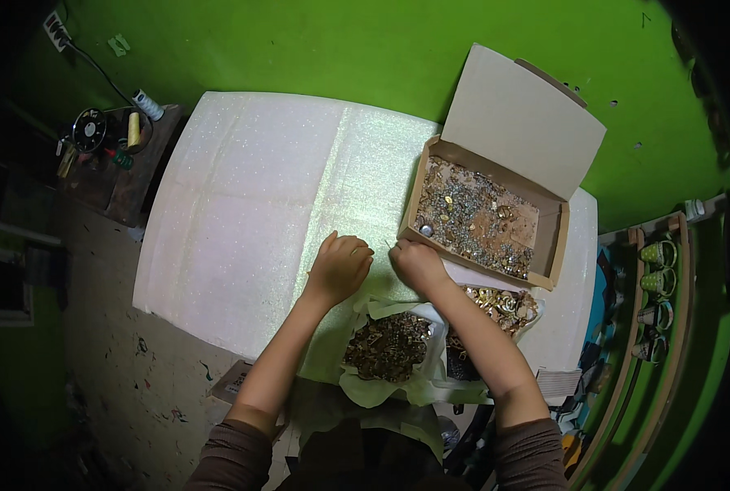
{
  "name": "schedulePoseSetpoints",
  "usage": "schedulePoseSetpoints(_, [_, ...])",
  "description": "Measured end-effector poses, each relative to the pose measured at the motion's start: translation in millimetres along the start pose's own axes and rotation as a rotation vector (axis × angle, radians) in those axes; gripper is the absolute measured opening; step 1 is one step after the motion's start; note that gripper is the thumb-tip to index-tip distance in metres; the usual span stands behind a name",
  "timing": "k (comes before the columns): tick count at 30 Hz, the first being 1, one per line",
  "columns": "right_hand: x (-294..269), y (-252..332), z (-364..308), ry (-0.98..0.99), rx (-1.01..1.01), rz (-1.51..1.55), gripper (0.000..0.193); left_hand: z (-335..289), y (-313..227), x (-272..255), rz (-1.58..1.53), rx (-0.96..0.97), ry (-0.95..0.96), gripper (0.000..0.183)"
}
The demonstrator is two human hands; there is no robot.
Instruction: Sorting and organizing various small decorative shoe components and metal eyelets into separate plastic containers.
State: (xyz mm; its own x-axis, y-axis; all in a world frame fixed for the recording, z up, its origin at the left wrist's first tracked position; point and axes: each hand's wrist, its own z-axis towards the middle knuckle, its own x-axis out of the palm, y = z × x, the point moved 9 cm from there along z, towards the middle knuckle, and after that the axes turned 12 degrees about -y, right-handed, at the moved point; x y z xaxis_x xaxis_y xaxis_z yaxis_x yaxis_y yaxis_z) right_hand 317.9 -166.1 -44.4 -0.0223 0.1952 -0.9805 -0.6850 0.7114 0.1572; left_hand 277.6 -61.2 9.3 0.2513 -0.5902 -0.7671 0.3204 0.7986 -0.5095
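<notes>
My left hand (339,267) hovers over the shiny white table cover, its fingers curled inward; whatever they hold, if anything, is hidden. Beside it, my right hand (420,265) is closed at the near left corner of an open cardboard box (480,266). Its fingertips are out of sight, so I cannot tell whether they grip the box or something small. Many small silver and gold metal pieces (471,204) cover the box's bottom. A small round dark container with a pale top (426,230) sits in the box's near left corner.
Close to my body stands a paper-lined tray (366,394) of dark bronze-coloured pieces. Gold pieces (496,304) fill another container under my right forearm. The box's raised lid (518,119) leans toward the green wall. Thread spools (147,105) stand on a side table; sandals (658,282) hang on a rack.
</notes>
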Motion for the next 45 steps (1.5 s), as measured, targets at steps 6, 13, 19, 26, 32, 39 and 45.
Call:
schedulePoseSetpoints(6, [-84,17,1,-0.057,0.143,0.447,0.009,-6,0,-22,-0.056,-0.05,-0.047,0.01])
schedulePoseSetpoints(13, [-120,37,-53,0.011,0.304,0.872,0.015,2,-38,-28,-0.268,0.048,-0.012,0.009])
schedulePoseSetpoints(19, [-124,35,-85,-0.049,0.237,0.943,0.02,13,-70,-19,-0.293,0.095,0.081,0.01])
schedulePoseSetpoints(26, [-169,-51,-158,-0.565,0.671,0.628,0.017,16,-103,-7,-0.253,0.128,0.137,0.015])
schedulePoseSetpoints(32, [-145,-97,-266,-0.64,1.004,0.248,0.038,4,-147,29,-0.084,0.199,0.317,0.034])
schedulePoseSetpoints(39, [-125,-104,-307,-0.596,1.133,0.309,0.047,-21,-133,58,0.049,0.08,0.587,0.064])
schedulePoseSetpoints(45, [-98,-118,-313,-0.387,1.066,0.384,0.036,-21,-112,62,0.188,0.021,0.535,0.033])
